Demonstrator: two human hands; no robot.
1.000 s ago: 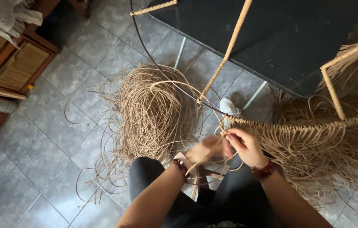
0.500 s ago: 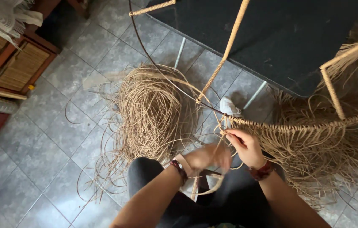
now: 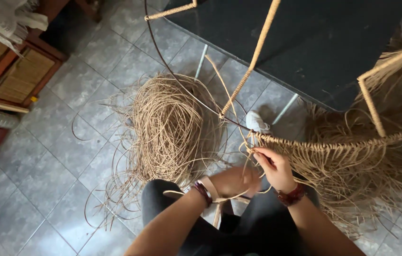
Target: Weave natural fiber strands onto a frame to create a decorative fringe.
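My right hand (image 3: pixel 275 167) pinches tan rattan strands against the wrapped rim of a wire frame (image 3: pixel 333 144), where a fringe of loose strands (image 3: pixel 362 175) hangs down. My left hand (image 3: pixel 233 181) is blurred below it, closed on a strand (image 3: pixel 246 144) that loops up toward the rim. A large tangled coil of rattan (image 3: pixel 170 128) lies on the tiled floor just left of my hands. Wrapped frame rods (image 3: pixel 253 59) rise from the middle toward the top.
A black tabletop (image 3: pixel 315 42) on thin metal legs (image 3: pixel 201 60) fills the upper right. Wooden furniture with woven panels (image 3: pixel 9 76) stands at the upper left. A grey shoe (image 3: pixel 257 122) shows beyond the frame. My dark-trousered legs (image 3: pixel 239 232) are below.
My left hand has dropped lower and away from the right hand, drawing a strand down. My right hand has stayed at the rim.
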